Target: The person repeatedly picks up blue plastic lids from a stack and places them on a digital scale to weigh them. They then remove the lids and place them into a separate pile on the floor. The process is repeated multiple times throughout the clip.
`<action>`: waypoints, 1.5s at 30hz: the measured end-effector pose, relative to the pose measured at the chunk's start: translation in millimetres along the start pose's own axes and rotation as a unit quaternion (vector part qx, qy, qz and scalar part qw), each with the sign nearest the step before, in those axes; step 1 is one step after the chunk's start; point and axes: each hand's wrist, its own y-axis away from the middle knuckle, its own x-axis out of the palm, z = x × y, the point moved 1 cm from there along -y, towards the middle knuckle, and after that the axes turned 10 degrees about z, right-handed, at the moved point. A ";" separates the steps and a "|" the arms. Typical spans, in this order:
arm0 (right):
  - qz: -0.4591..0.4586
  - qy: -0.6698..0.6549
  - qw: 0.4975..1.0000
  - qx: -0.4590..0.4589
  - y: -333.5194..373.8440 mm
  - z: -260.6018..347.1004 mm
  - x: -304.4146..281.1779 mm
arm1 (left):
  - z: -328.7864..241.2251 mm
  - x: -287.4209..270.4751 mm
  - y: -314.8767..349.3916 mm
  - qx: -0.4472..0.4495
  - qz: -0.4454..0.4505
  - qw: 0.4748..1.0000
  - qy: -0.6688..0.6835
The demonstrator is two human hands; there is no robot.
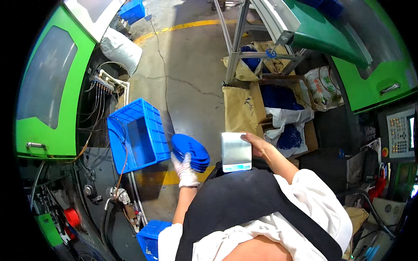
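In my gloved left hand (186, 173) is a stack of blue oval plastic pieces (190, 147), tilted, with the thumb over its near edge and the other fingers mostly hidden. To the right, my bare right hand (257, 145) grips the right side of a small digital scale (236, 150). This scale has a silver square platform and a lit display strip along the edge nearest me. Nothing lies on its platform. The scale and the stack are apart, both held in front of my black apron.
A blue plastic crate (156, 130) stands left of the stack, and another blue crate (152, 228) is at the lower left. Open bags of blue material (291, 137) lie on the right, under a metal frame (235, 45). Green machines (72, 82) flank both sides.
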 end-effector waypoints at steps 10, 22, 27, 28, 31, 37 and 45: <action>0.098 0.012 0.980 0.170 -154.0 17.2 68.3 | -37.7 -65.5 -55.5 -0.069 -0.142 0.984 0.086; 0.093 -0.141 0.978 0.121 -448.5 175.9 44.0 | -125.2 -33.1 -340.5 -0.110 -0.209 0.971 -0.031; -0.025 -0.116 0.992 0.042 -547.7 306.2 44.3 | -184.1 3.7 -489.1 -0.005 -0.127 0.991 0.048; -0.053 -0.064 0.996 0.021 -562.4 325.8 39.6 | -194.3 13.5 -513.6 -0.016 -0.120 0.991 0.054; -0.074 -0.078 0.994 0.004 -620.1 378.8 9.7 | -189.6 12.2 -606.0 0.019 -0.149 0.987 0.058; -0.138 -0.085 0.987 -0.002 -773.8 493.4 -80.6 | -195.1 43.0 -814.2 -0.065 -0.149 0.979 0.123; -0.251 -0.112 0.961 -0.014 -1006.1 579.3 -226.1 | -195.1 129.4 -1145.0 -0.039 0.010 0.999 0.036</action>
